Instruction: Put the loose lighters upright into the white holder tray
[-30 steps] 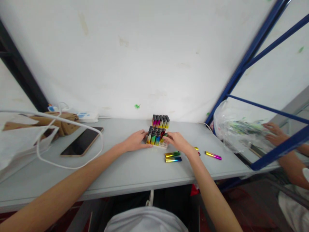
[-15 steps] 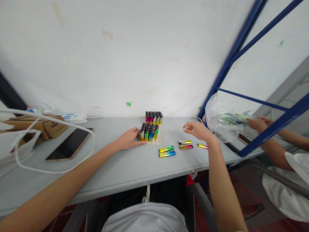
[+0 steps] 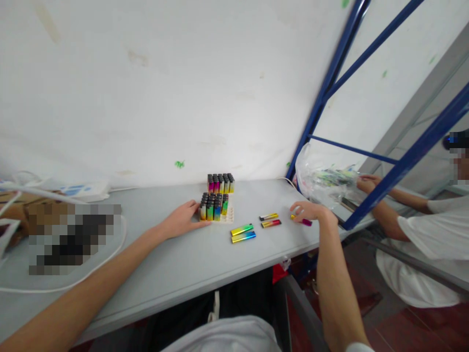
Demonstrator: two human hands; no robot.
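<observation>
On the right part of the grey desk (image 3: 176, 264), a gold-and-magenta lighter (image 3: 307, 223) is partly covered by the curled fingers of the right hand (image 3: 306, 210); whether it is pinched cannot be told. The left hand (image 3: 184, 219) is placed, thumb and fingers parted, against the white lighter tray (image 3: 230, 216); its grip cannot be judged. The lighter's glossy body should be found light, stiff and slippery, best pinched mid-length.

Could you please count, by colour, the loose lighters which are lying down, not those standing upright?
Yellow-green lighter: 1
Yellow-blue lighter: 1
Yellow-silver lighter: 1
Yellow-red lighter: 1
Yellow-purple lighter, at the right hand: 1
Total: 5
</observation>
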